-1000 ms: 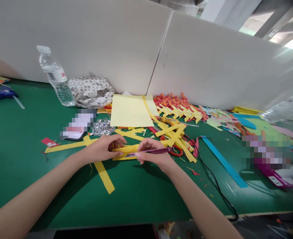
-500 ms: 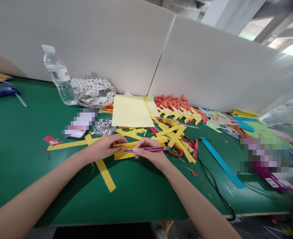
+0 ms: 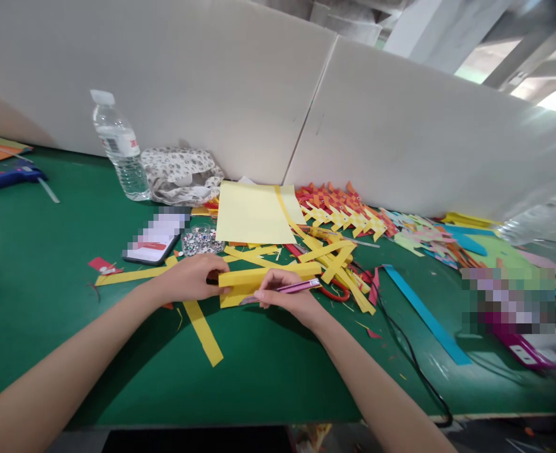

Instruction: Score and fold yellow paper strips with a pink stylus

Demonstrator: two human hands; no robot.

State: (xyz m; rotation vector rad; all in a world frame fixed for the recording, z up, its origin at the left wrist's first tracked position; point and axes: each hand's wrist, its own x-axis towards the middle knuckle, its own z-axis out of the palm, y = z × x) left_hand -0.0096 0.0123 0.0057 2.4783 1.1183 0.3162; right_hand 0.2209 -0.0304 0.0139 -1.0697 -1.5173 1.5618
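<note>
A folded piece of yellow paper [image 3: 240, 279] lies at the middle of the green table, one flap raised along its length. My left hand [image 3: 193, 278] pinches its left end between thumb and fingers. Held pen-like in my right hand [image 3: 287, 297] is a purple craft knife [image 3: 300, 286], its blade pointing left, close to the paper's lower edge. Whether the blade touches the paper I cannot tell. A long yellow paper strip [image 3: 203, 336] runs beneath my left hand toward the front. Red-handled scissors [image 3: 338, 296] lie partly covered just right of the knife.
Behind my hands are a pale yellow sheet [image 3: 254, 212], a container of googly eyes [image 3: 198, 241] and a phone [image 3: 152, 242]. A water bottle [image 3: 125, 157] stands back left. A blue strip [image 3: 426, 314] and a black cable [image 3: 407, 349] lie to the right.
The craft knife has tilted, its blade now lower near the paper's bottom edge. My left fingers have shifted to the paper's left end, and more of the paper shows.
</note>
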